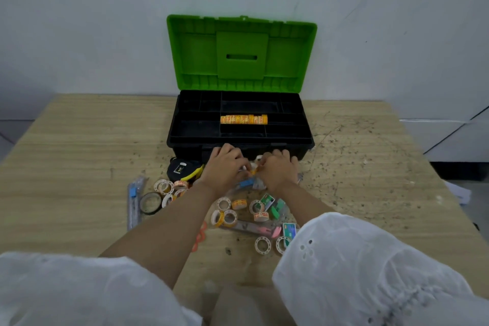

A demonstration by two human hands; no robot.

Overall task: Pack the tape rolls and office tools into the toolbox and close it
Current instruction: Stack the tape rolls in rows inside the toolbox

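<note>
The black toolbox point(239, 137) stands open at the table's far middle, its green lid point(240, 53) upright against the wall. A row of orange tape rolls point(244, 119) lies in a middle compartment of its tray. Just in front of the box, my left hand point(223, 169) and my right hand point(280, 169) meet, fingers curled around small tape rolls point(252, 168) held between them. Several loose tape rolls point(227, 213) lie scattered on the table under my forearms. A black and yellow tape measure point(182, 168) sits left of my left hand.
A dark tape roll point(150, 202) and a clear packaged cutter point(134, 198) lie at the left of the pile. Green staple boxes point(275, 206), a pink-handled tool point(260, 229) and a blue item point(246, 183) lie among the rolls. The wooden table point(79, 153) is scratched at the right.
</note>
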